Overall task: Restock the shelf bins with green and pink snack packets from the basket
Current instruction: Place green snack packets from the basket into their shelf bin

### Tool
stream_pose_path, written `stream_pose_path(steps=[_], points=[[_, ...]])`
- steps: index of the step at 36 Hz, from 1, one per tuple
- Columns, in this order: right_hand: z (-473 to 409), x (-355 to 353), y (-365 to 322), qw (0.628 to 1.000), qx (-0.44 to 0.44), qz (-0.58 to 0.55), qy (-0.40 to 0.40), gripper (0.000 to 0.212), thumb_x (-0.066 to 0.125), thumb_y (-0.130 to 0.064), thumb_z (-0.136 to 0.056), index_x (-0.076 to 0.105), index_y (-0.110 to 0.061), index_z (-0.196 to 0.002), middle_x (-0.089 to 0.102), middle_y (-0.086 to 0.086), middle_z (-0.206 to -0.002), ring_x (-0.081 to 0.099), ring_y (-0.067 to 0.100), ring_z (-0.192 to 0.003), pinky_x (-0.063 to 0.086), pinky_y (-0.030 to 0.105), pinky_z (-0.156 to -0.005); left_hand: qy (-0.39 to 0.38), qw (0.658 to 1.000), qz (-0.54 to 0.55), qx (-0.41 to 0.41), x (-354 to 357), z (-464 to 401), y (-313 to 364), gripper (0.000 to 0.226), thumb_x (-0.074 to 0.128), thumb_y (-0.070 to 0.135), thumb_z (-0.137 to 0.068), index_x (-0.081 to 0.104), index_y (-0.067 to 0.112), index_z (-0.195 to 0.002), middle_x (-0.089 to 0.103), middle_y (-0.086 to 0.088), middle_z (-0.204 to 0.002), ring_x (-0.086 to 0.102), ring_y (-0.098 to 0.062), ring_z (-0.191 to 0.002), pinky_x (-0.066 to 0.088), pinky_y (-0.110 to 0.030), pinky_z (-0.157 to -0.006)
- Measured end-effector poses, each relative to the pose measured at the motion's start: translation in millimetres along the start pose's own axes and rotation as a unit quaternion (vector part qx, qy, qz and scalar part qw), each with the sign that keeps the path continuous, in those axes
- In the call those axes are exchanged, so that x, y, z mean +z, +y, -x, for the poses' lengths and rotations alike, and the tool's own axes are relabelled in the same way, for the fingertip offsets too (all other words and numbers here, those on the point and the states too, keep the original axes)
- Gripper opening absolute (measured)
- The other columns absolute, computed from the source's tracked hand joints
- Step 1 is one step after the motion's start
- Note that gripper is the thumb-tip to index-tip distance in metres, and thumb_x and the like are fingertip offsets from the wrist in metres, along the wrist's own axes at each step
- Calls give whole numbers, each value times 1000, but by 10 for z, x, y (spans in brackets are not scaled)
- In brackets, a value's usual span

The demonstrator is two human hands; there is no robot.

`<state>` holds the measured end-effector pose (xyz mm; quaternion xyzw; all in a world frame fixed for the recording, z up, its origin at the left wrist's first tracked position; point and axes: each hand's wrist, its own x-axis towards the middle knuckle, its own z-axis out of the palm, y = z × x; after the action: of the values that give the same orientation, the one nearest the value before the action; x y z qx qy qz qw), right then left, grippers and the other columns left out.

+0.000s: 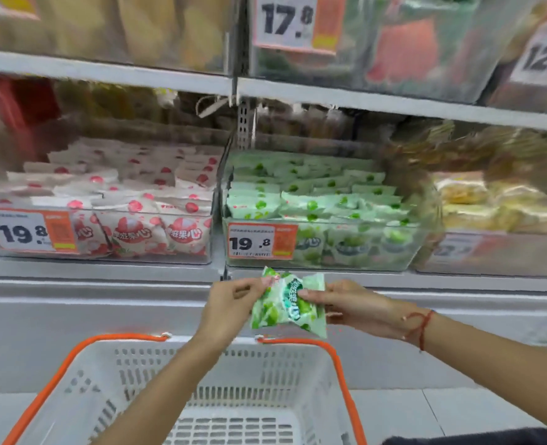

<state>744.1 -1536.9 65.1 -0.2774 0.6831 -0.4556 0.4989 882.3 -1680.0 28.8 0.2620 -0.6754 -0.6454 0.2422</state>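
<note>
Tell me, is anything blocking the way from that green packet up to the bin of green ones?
Nothing visible does. Both hands, left and right, hold the green packet just below the green bin, whose open top shows no lid. Only its clear front wall with the price tag faces the packet.

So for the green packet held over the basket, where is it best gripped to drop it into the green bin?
Probably by its side edges, as now: the left hand pinches the upper left corner of the green packet and the right hand its right edge. It is flat and floppy, so thin seams suit a pinch from either side.
</note>
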Motion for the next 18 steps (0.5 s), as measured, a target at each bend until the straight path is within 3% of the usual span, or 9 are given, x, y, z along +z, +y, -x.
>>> stream_pose_path(steps=[5,8,11,13,15,18], points=[[143,-160,-147,989,-91,19,116,24,62,-32,-88,69,-17,-106,73,-2,-103,67,11,-95,51,22,-81,14,987,158,-36,311,11,192,22,58,31,-93,75,17,-91,75,-7,-93,70,-19,-90,54,-32,-83],[191,-142,-255,974,-145,75,159,20,60,-37,-90,65,-29,-108,72,-10,-104,66,7,-100,55,28,-85,12,976,212,-43,428,47,288,23,51,27,-97,71,16,-94,74,-10,-96,70,-19,-89,55,-27,-77],[296,-118,-493,961,-198,124,146,12,62,-31,-89,63,-30,-102,73,-15,-92,69,2,-87,55,19,-71,6,976,217,-26,437,55,422,22,47,23,-99,65,11,-103,75,-7,-95,72,-19,-88,57,-24,-68],[356,-138,-690,942,-242,172,155,18,67,-27,-86,66,-23,-104,74,-11,-92,69,4,-86,55,18,-72,3,982,188,1,327,10,557,17,49,17,-98,64,10,-99,75,-5,-90,72,-18,-86,58,-23,-69],[374,-172,-906,922,-273,208,180,33,73,-34,-78,66,-24,-109,74,-8,-93,70,5,-85,56,23,-73,8,994,93,54,140,-97,723,10,57,10,-93,64,14,-99,74,0,-96,69,-15,-95,55,-19,-78],[303,-224,-1257,910,-284,233,191,58,77,-51,-62,61,-23,-110,75,-3,-88,72,9,-78,55,28,-71,-40,983,-95,153,-114,-286,1091,42,72,13,-81,55,23,-119,61,15,-118,57,-1,-111,45,-11,-85]])
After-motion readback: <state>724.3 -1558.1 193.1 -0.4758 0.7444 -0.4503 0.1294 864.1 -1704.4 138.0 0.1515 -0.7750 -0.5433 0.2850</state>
